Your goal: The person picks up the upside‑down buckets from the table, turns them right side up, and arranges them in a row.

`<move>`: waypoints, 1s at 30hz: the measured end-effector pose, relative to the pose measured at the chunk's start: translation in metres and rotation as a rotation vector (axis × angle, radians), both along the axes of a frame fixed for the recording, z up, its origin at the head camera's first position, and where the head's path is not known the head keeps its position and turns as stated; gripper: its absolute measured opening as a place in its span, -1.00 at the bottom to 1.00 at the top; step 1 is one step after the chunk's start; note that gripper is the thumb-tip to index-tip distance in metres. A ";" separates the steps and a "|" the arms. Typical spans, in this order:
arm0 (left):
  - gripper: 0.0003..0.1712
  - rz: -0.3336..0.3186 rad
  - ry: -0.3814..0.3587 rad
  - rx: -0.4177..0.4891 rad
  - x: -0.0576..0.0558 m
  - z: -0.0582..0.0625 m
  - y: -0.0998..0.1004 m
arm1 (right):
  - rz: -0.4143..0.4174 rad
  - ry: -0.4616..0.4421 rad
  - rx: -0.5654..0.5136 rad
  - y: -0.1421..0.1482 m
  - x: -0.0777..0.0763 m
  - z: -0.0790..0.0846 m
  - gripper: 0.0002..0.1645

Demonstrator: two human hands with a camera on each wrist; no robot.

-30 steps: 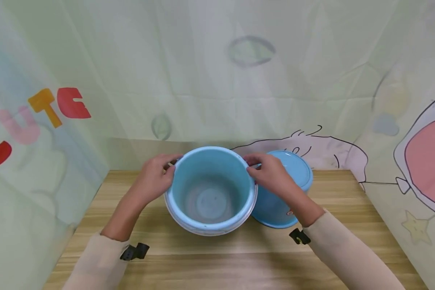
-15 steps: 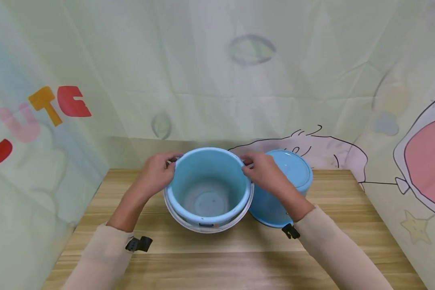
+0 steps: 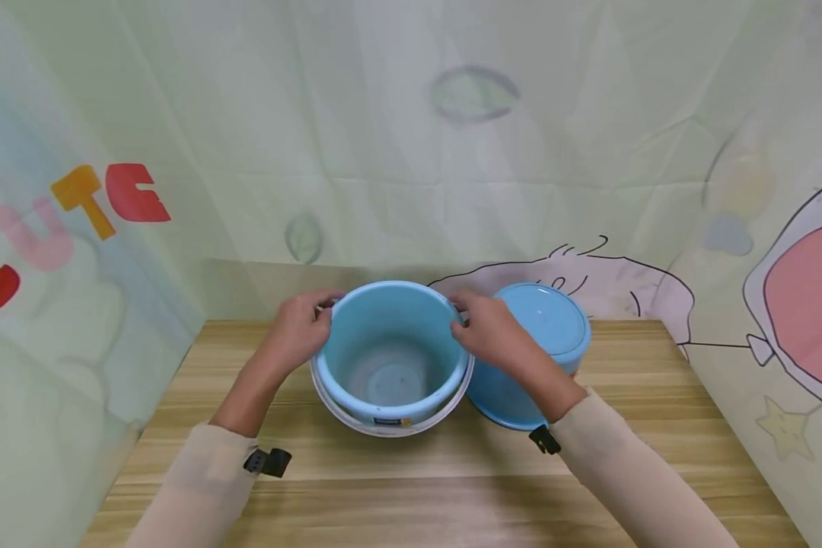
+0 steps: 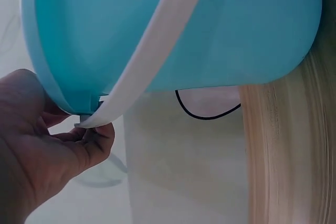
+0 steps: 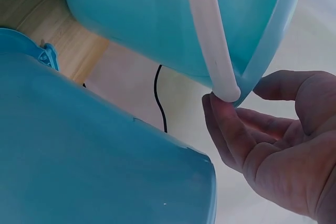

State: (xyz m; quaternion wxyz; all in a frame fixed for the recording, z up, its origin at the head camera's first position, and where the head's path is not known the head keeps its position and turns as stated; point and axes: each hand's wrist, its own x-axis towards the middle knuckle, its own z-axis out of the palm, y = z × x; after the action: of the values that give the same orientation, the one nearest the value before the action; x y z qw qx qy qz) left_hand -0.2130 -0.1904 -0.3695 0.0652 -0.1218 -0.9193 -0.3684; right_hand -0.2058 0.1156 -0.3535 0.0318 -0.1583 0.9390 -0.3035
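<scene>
A light blue bucket (image 3: 389,384) stands mid-table with its mouth facing up, and nothing shows inside it. Its white handle (image 4: 152,51) hangs around the front side, below the rim. At the left of the rim my left hand (image 3: 297,329) grips the bucket where the handle joins it. My right hand (image 3: 488,326) holds the opposite side, thumb at the rim and fingers under the handle's end (image 5: 227,92). Right beside it, a darker blue bucket (image 3: 544,320) stands upside down, base up, behind my right forearm.
Both buckets are on a wooden table (image 3: 397,506). A pale printed curtain (image 3: 383,152) hangs behind and on both sides, close to the table's back edge. Small black clips (image 3: 269,462) sit at my sleeve cuffs.
The light blue bucket has shifted slightly left, and its front rim has moved away from the white handle, baring a small label. My right hand has moved left with it.
</scene>
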 end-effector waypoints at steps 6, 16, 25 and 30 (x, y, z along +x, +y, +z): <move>-0.57 -0.005 -0.013 0.001 -0.002 -0.006 -0.002 | 0.040 0.000 0.061 -0.001 0.006 -0.003 -0.32; -0.52 0.009 0.003 -0.038 0.007 -0.005 -0.003 | 0.074 0.073 0.039 0.005 0.025 -0.010 -0.24; -0.35 0.002 0.085 -0.140 0.030 0.006 0.000 | 0.055 0.141 -0.073 0.015 0.039 -0.021 -0.18; -0.37 0.004 0.094 -0.144 0.041 0.004 0.000 | 0.029 0.109 -0.108 0.014 0.049 -0.026 -0.15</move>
State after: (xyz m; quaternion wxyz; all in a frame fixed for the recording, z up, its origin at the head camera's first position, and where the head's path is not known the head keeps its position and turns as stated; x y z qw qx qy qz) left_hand -0.1717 -0.1907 -0.3659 0.1002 -0.1416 -0.9396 -0.2949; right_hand -0.1569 0.1296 -0.3791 -0.0239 -0.1896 0.9192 -0.3443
